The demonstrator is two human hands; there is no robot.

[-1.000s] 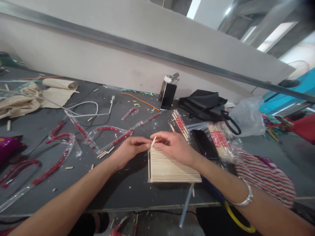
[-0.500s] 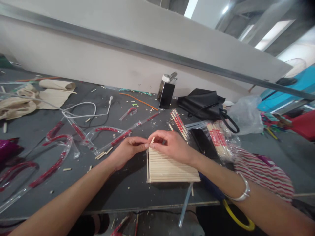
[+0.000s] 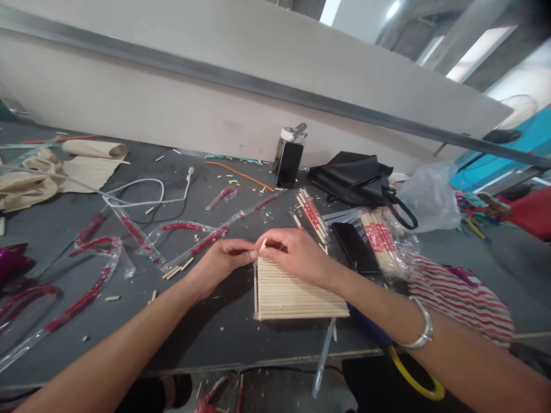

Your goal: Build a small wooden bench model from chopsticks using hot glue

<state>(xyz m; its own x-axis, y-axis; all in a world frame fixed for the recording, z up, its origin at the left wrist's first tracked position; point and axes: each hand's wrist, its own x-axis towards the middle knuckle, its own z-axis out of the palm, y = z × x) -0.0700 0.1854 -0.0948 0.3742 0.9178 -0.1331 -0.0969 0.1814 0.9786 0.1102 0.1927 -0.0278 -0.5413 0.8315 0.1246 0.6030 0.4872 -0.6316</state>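
Observation:
A flat panel of pale wooden sticks [image 3: 297,292] lies side by side on the dark table [image 3: 224,335], near its front edge. My left hand [image 3: 217,264] and my right hand [image 3: 297,255] meet at the panel's far left corner. Both pinch a single short wooden stick [image 3: 263,244] that tilts upward between their fingertips. My right hand rests over the panel's far edge, and a silver bangle [image 3: 419,335] circles that wrist.
Empty clear wrappers with red print [image 3: 103,258] litter the left. Wrapped chopsticks [image 3: 312,212], a packet of chopsticks [image 3: 385,241], a dark phone [image 3: 355,246], a black bag [image 3: 357,178], a propped phone [image 3: 288,163] and a white cable [image 3: 142,195] lie behind. Striped cloth [image 3: 460,301] sits right.
The hands stay at the panel's far corner with the stick, which has sunk a little lower between the fingers. The view has shifted slightly.

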